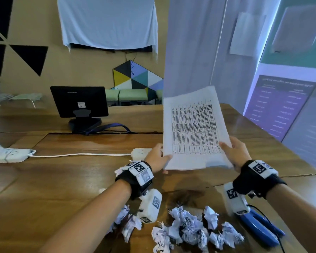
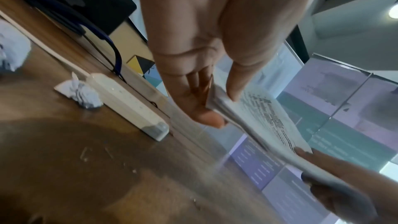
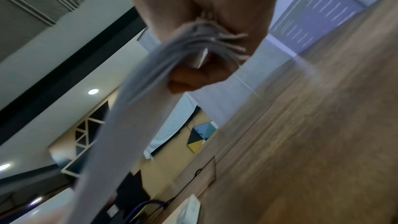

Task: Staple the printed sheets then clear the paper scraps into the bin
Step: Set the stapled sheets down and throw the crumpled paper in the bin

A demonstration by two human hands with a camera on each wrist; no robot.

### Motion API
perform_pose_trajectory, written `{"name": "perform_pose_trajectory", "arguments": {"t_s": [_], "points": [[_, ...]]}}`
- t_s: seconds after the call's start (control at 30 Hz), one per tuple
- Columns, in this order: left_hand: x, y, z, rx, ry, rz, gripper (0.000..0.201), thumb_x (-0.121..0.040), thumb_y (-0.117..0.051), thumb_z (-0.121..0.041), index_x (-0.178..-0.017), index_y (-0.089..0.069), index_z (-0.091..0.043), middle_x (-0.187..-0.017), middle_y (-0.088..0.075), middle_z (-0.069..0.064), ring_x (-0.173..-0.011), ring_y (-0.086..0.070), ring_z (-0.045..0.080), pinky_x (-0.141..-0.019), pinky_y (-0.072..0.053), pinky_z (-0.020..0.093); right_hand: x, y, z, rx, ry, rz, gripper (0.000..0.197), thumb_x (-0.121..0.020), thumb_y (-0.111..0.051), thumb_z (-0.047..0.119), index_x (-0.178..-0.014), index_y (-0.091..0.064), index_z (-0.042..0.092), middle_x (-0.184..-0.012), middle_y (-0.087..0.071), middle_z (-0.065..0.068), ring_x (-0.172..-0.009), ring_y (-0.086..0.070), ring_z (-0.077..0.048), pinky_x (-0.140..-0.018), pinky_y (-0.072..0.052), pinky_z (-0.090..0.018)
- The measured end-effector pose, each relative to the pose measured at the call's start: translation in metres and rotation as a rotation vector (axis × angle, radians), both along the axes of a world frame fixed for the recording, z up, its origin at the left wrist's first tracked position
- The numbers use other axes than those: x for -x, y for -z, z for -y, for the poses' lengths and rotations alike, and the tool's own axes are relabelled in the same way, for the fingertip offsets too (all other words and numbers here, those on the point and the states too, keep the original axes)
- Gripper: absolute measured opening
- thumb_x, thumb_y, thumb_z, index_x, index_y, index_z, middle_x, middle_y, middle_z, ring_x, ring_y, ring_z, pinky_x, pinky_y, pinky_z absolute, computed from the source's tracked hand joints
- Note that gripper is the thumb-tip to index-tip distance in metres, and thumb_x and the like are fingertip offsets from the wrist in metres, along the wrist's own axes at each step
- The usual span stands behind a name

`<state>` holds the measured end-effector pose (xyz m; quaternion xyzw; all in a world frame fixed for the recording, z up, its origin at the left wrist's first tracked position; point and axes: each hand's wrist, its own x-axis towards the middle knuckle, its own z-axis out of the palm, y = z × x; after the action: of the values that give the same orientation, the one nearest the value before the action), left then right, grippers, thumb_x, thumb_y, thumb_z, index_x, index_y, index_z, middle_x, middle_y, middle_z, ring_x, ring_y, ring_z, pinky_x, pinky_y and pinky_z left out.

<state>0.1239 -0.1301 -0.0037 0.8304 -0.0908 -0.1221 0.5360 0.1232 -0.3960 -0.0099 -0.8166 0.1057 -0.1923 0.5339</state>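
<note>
A person holds a stack of printed sheets above a wooden table, the left hand pinching the near left corner between thumb and fingers and the right hand clamping the near right edge. The left wrist view shows the thumb on top and fingers beneath the pages; the right wrist view shows several page edges fanned in the curled fingers, so the stack does not look squared yet. Holding it by both near corners, tilted up off the table, likely serves to line up the edges before stapling.

A blue stapler lies at the near right of the table, just beside the right wrist and within easy reach, untouched. Crumpled paper scraps are strewn along the near edge between the two forearms, with one more lying against a white power strip farther back. No bin is visible in any view. A black monitor stands at the far left, well apart from the work.
</note>
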Motion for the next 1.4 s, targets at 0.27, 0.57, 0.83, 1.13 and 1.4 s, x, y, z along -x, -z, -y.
{"name": "perform_pose_trajectory", "arguments": {"t_s": [0.27,0.57,0.83,1.13,1.4], "points": [[-0.011,0.022,0.052,0.012,0.052,-0.1,0.053,-0.095,-0.05,-0.01,-0.143,-0.027,-0.011,-0.115,-0.054,0.01,-0.065,-0.059,0.016,-0.054,-0.053,0.022,-0.023,0.013,0.054,0.183,0.155,-0.254,0.028,-0.086,-0.065,0.015,-0.109,-0.067,-0.001,-0.104,-0.069,-0.016,-0.089,-0.064,-0.028,-0.077,-0.048,-0.033],[-0.035,0.037,0.083,-0.105,0.117,-0.179,0.049,-0.097,-0.048,-0.012,-0.143,-0.035,-0.005,-0.101,-0.055,0.008,-0.061,-0.053,0.009,-0.056,-0.05,0.02,-0.065,0.03,0.082,0.36,0.195,-0.546,0.046,-0.08,-0.069,0.03,-0.116,-0.063,0.003,-0.098,-0.068,-0.014,-0.077,-0.062,-0.027,-0.06,-0.049,-0.028],[-0.042,0.048,0.078,-0.325,0.154,-0.223,0.028,-0.092,-0.05,-0.005,-0.069,-0.042,-0.019,-0.084,-0.046,0.011,-0.073,-0.05,0.022,-0.064,-0.047,0.03,-0.082,0.043,0.073,0.598,0.222,-0.641,0.036,-0.077,-0.064,0.015,-0.112,-0.06,0.012,-0.113,-0.064,-0.012,-0.098,-0.06,-0.03,-0.08,-0.049,-0.029],[-0.046,0.018,0.029,-0.416,0.154,-0.083,0.043,-0.09,-0.054,-0.004,-0.132,-0.052,-0.013,-0.132,-0.054,0.009,-0.111,-0.058,0.023,-0.089,-0.048,0.029,-0.078,0.034,0.048,0.908,0.009,-0.596,0.054,-0.078,-0.064,0.023,-0.129,-0.047,0.022,-0.136,-0.045,-0.016,-0.124,-0.04,-0.036,-0.099,-0.038,-0.039],[-0.04,0.003,-0.049,-0.803,0.118,0.0,0.047,-0.089,-0.06,-0.029,-0.135,-0.05,-0.019,-0.145,-0.044,0.006,-0.127,-0.048,0.024,-0.093,-0.041,0.025,0.004,0.001,-0.039,1.039,-0.639,-0.685,0.042,-0.087,-0.06,0.038,-0.126,-0.051,0.027,-0.112,-0.055,0.002,-0.099,-0.051,-0.014,-0.096,-0.038,-0.027]]}}
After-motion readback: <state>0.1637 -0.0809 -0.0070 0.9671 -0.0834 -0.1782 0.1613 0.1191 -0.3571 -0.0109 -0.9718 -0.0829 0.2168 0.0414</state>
